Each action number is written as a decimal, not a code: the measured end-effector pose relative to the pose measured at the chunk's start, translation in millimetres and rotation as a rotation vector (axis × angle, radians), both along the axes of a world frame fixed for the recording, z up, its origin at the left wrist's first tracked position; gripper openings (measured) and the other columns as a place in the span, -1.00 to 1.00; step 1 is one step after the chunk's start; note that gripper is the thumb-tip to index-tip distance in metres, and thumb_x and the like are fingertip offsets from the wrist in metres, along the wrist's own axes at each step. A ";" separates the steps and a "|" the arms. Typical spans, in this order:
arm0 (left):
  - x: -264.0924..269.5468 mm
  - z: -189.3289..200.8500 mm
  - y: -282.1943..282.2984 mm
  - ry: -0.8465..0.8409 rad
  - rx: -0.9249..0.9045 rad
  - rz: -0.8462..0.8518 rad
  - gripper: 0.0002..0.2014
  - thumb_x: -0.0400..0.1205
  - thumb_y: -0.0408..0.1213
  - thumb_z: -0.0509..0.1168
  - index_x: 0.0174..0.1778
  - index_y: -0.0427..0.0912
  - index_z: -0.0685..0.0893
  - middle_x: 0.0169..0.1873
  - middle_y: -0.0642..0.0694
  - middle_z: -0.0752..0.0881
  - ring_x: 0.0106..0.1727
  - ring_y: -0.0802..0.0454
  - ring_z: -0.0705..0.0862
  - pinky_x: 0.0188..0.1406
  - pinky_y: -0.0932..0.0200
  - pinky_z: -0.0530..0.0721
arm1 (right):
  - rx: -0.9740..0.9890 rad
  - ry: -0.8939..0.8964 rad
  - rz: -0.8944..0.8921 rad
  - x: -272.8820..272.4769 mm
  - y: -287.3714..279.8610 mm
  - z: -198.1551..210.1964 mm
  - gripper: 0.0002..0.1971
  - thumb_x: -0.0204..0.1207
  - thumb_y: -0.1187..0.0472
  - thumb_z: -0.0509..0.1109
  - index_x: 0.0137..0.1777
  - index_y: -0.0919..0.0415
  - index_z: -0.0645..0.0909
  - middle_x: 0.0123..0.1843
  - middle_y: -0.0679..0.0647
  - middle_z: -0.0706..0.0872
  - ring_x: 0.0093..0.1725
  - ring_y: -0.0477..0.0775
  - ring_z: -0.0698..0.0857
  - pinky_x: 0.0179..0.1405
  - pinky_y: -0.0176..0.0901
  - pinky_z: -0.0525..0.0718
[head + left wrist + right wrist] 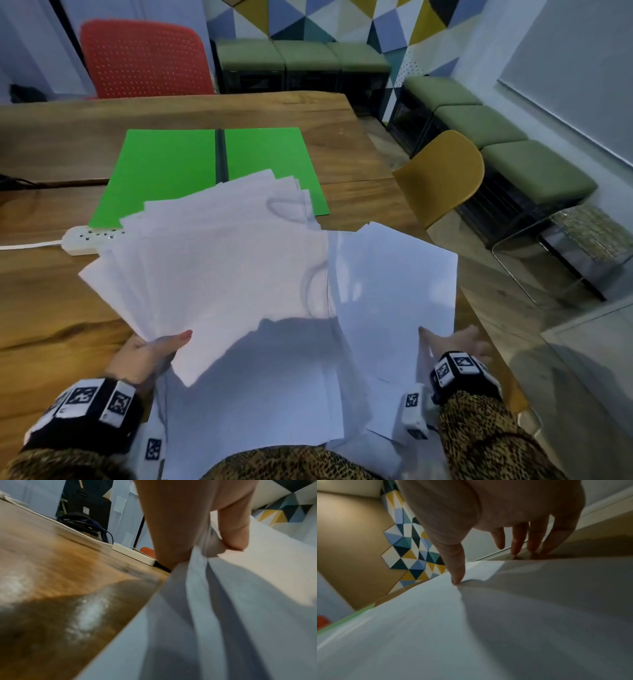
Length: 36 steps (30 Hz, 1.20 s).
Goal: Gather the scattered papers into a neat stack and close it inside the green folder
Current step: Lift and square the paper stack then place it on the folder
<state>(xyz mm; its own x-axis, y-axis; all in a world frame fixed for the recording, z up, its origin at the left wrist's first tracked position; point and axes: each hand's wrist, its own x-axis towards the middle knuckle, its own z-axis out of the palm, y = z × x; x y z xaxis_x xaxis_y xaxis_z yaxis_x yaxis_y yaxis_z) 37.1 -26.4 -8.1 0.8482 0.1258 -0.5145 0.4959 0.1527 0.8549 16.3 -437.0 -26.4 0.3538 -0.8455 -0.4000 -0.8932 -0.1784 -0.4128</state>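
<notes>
An open green folder (164,168) with a dark spine lies flat on the wooden table (51,308). A fanned bundle of white papers (219,267) is lifted above the table, and my left hand (150,353) pinches its near corner, thumb on top; the left wrist view shows the papers (214,601) crumpled between thumb and fingers. More white sheets (394,291) lie at the table's right edge and near front. My right hand (455,342) rests there with straight spread fingers, thumb tip pressing a sheet (471,615) and fingertips (515,551) at the table edge.
A white power strip (85,240) with a cable lies left of the papers, beside the folder's near corner. A red chair (144,61) stands behind the table and a yellow chair (442,174) at its right side. Green benches (479,123) line the walls.
</notes>
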 end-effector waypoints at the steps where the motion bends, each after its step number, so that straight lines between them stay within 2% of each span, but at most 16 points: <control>1: 0.3 -1.0 -0.1 0.011 -0.005 -0.005 -0.87 0.53 -0.53 0.31 -0.03 -0.43 0.66 -0.44 0.01 0.83 -0.43 -0.01 0.78 -0.43 0.19 0.75 | 0.017 -0.032 0.030 0.1 2.3 -0.3 -0.11 0.26 0.11 0.59 0.47 0.35 0.16 0.49 0.42 0.30 0.47 0.46 0.31 0.37 0.34 0.37; 4: 1.5 -4.2 -1.4 0.011 -0.012 -0.007 -0.87 0.53 -0.55 0.29 -0.03 -0.38 0.65 -0.47 0.02 0.83 -0.50 0.10 0.78 -0.50 0.29 0.74 | 0.107 -0.119 0.184 6.8 12.4 -8.8 -0.29 0.26 0.26 0.57 0.34 0.42 0.30 0.33 0.40 0.55 0.28 0.40 0.57 0.23 0.16 0.55; 6: 1.6 -5.0 -1.6 0.009 -0.025 -0.011 -0.88 0.54 -0.57 0.27 -0.06 -0.39 0.64 -0.43 0.02 0.83 -0.50 0.10 0.78 -0.50 0.29 0.74 | 0.124 -0.113 0.316 10.6 19.0 -16.2 -0.42 0.22 0.23 0.55 0.22 0.36 0.45 0.22 0.33 0.67 0.16 0.35 0.66 0.18 0.12 0.65; 9: 0.1 -7.8 0.7 0.002 -0.042 -0.039 -0.90 0.55 -0.57 0.26 -0.09 -0.39 0.65 -0.38 0.01 0.84 -0.47 0.05 0.80 -0.48 0.25 0.76 | 0.091 -0.039 0.496 14.3 22.4 -18.2 -0.58 0.32 0.27 0.44 0.19 0.31 0.52 0.21 0.28 0.68 0.19 0.33 0.63 0.19 0.04 0.61; 12: -3.3 -6.4 2.8 0.008 -0.022 -0.040 -0.91 0.55 -0.56 0.26 -0.10 -0.39 0.65 -0.47 -0.01 0.83 -0.38 -0.04 0.79 -0.41 0.17 0.75 | -0.015 -0.018 0.490 13.6 20.2 -5.0 -0.74 0.46 0.44 0.24 0.15 0.39 0.49 0.23 0.36 0.63 0.25 0.37 0.57 0.19 0.04 0.54; 15: -4.2 -9.1 9.4 0.029 -0.040 -0.040 -0.79 0.55 -0.54 0.27 0.09 -0.48 0.63 -0.30 -0.15 0.85 -0.07 -0.25 0.71 -0.03 -0.05 0.65 | 0.059 -0.047 0.446 9.8 18.9 -2.5 -0.71 0.47 0.48 0.16 0.19 0.42 0.45 0.27 0.38 0.59 0.29 0.38 0.54 0.27 0.10 0.50; 18: -4.1 -8.9 12.4 0.038 -0.043 -0.064 -0.70 0.54 -0.48 0.29 0.16 -0.55 0.61 0.03 -0.40 0.76 0.17 -0.39 0.67 0.32 -0.29 0.51 | 0.169 -0.087 0.406 15.5 24.3 -3.3 -0.59 0.41 0.32 0.39 0.25 0.42 0.45 0.23 0.33 0.64 0.23 0.34 0.61 0.20 0.08 0.59; 20: -5.0 -9.1 13.3 0.041 -0.025 -0.097 -0.76 0.54 -0.48 0.29 0.06 -0.56 0.66 -0.02 -0.40 0.79 0.11 -0.39 0.70 0.32 -0.30 0.51 | 0.255 -0.092 0.426 21.2 31.4 -2.1 -0.59 0.39 0.18 0.48 0.11 0.46 0.52 0.02 0.27 0.67 0.07 0.22 0.65 0.00 -0.04 0.59; 22: -5.5 -11.4 13.8 0.035 -0.008 -0.093 -0.81 0.54 -0.50 0.30 -0.03 -0.59 0.67 -0.19 -0.32 0.84 -0.02 -0.34 0.73 0.15 -0.19 0.61 | 0.337 -0.083 0.447 25.0 38.6 -2.3 -0.61 0.36 0.12 0.52 -0.04 0.45 0.56 -0.12 0.25 0.64 -0.07 0.17 0.65 -0.11 -0.05 0.60; 25: -4.8 -13.9 14.7 0.032 -0.024 -0.090 -0.68 0.47 -0.46 0.35 0.07 -0.60 0.64 0.06 -0.47 0.75 0.11 -0.40 0.70 0.28 -0.26 0.55 | 0.378 -0.139 0.494 30.9 28.4 -30.9 -0.31 0.13 0.01 0.58 0.26 0.28 0.54 0.25 0.21 0.69 0.23 0.25 0.65 0.27 0.17 0.61; 26: -4.3 -15.1 15.5 0.024 -0.048 -0.084 -0.63 0.44 -0.44 0.37 0.11 -0.58 0.63 0.11 -0.48 0.72 0.15 -0.40 0.69 0.33 -0.30 0.51 | 0.378 -0.163 0.526 31.7 25.3 -39.6 -0.32 0.12 0.04 0.56 0.28 0.23 0.53 0.29 0.20 0.67 0.26 0.25 0.64 0.31 0.23 0.59; 28: -4.3 -15.2 15.3 0.014 -0.054 -0.091 -0.64 0.44 -0.46 0.39 0.15 -0.50 0.64 0.10 -0.40 0.75 0.15 -0.36 0.69 0.32 -0.28 0.51 | 0.353 -0.241 0.547 25.9 42.9 -8.8 -0.57 0.31 0.29 0.48 0.22 0.25 0.58 0.21 0.22 0.71 0.21 0.25 0.66 0.30 0.20 0.61; 30: -3.1 -17.9 14.3 0.029 -0.028 -0.070 -0.70 0.46 -0.46 0.39 0.11 -0.46 0.67 0.03 -0.36 0.78 0.10 -0.36 0.71 0.24 -0.23 0.57 | 0.270 -0.301 0.583 24.2 48.8 12.2 -0.70 0.45 0.44 0.35 0.18 0.30 0.59 0.12 0.20 0.72 0.16 0.22 0.67 0.23 -0.02 0.60; 32: 0.6 -26.2 18.9 0.077 0.011 -0.051 -0.73 0.49 -0.39 0.39 0.03 -0.51 0.68 0.00 -0.44 0.77 0.05 -0.40 0.71 0.15 -0.20 0.62 | 0.148 -0.369 0.627 26.3 48.3 29.9 -0.73 0.48 0.44 0.31 0.18 0.31 0.59 0.13 0.22 0.72 0.16 0.21 0.67 0.18 -0.07 0.56; 34: 3.9 -33.2 19.4 0.142 0.030 -0.096 -0.60 0.46 -0.27 0.43 0.05 -0.57 0.66 0.09 -0.51 0.71 0.08 -0.44 0.69 0.22 -0.25 0.58 | 0.040 -0.435 0.653 28.2 46.9 52.7 -0.72 0.50 0.41 0.29 0.20 0.26 0.59 0.12 0.21 0.74 0.13 0.21 0.67 0.20 -0.01 0.60; 36: 6.2 -38.7 19.0 0.157 0.069 -0.036 -0.62 0.47 -0.35 0.44 0.07 -0.60 0.63 0.09 -0.47 0.70 0.03 -0.39 0.68 0.19 -0.20 0.56 | -0.080 -0.523 0.654 28.5 45.5 78.7 -0.74 0.50 0.39 0.27 0.15 0.20 0.61 0.00 0.14 0.73 0.02 0.15 0.66 0.12 -0.04 0.61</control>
